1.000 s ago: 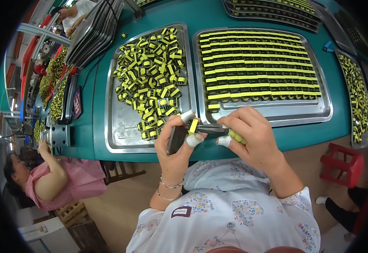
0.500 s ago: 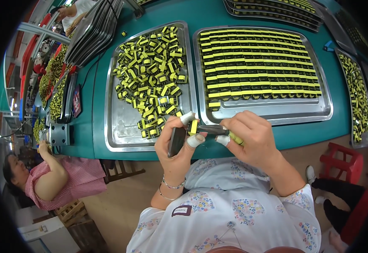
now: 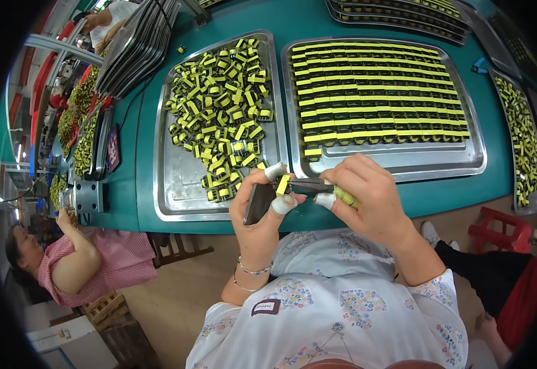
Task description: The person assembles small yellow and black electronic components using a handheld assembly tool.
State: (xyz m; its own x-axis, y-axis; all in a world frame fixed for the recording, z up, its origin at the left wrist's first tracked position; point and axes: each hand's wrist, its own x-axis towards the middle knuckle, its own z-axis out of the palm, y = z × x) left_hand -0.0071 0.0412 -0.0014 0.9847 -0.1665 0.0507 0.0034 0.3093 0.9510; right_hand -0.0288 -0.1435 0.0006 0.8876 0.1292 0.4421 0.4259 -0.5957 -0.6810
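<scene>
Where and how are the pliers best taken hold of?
Probably by the yellow-green handles of the pliers, coming from the right: the handles lie on that side, partly covered by the right hand that grips them. The narrow dark nose points left, toward the block in the left hand, so that end looks a poor place to grip.

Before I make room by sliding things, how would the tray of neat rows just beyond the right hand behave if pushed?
The tray is probably stiff, being metal. It may feel heavy, being mostly full. Its yellow-and-black parts could shift; no dividers show.
</scene>
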